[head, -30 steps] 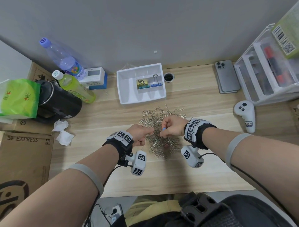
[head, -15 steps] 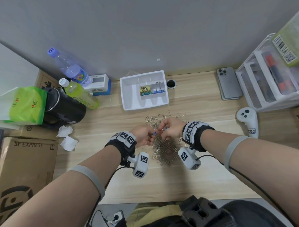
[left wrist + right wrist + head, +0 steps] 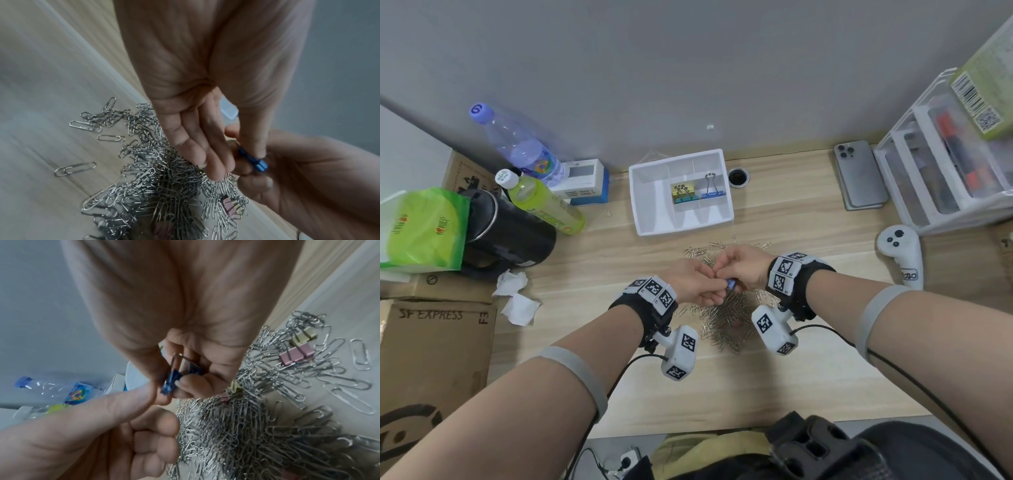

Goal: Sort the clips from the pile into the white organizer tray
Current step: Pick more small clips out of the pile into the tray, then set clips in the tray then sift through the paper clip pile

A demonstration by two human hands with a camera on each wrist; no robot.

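Head view: both hands are raised together just above the pile of paper clips on the tabletop. A small blue binder clip is pinched between them. In the right wrist view the right hand is seen curled round the blue binder clip, thumb and fingertips closed on its body and wire handles. The left hand meets it with its thumb tip on the clip's end. In the left wrist view the left hand is seen with thumb pressed on the clip and the other fingers hanging nearly straight over the pile.

The white organizer tray stands beyond the pile, near the wall. Binder clips are already lodged in two of its small compartments; the long compartment appears bare.

Risks are judged as follows. Paper clips may be snagged on the wire handles and carried to the tray. With the clip shared by two hands, it could be dropped back into the pile during handover. Pink and yellow binder clips remain half buried and may be overlooked.
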